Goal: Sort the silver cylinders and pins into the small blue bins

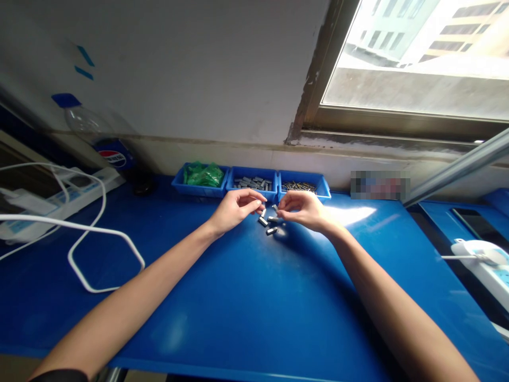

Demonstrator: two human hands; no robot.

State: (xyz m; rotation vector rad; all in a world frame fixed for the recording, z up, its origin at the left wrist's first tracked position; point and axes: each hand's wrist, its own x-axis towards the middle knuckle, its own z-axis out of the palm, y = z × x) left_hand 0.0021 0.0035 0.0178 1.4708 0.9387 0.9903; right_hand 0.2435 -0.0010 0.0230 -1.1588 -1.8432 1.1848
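Note:
Over the blue table, my left hand (237, 208) has its thumb and fingers bent together in a pinch. A bright short metal piece (263, 212) shows at its fingertips; whether it is held or only beside them is unclear. Opposite it, my right hand (303, 208) pinches a small dark metal piece (274, 208) between thumb and fingers. Just beneath the hands lie several short silvery metal cylinders, among them a nearer cylinder (272, 231) and one further left (263, 221). Behind my hands stands a blue bin of similar metal pieces (254, 194).
The blue table (238, 302) backs onto a wall. A bin with green plastic (202, 175) and a bin of thin screws or pins (300, 187) flank the middle bin. At left are a cola bottle (113, 154), white cable (105, 289) and power strip (40, 212). Another power strip (487, 260) lies right.

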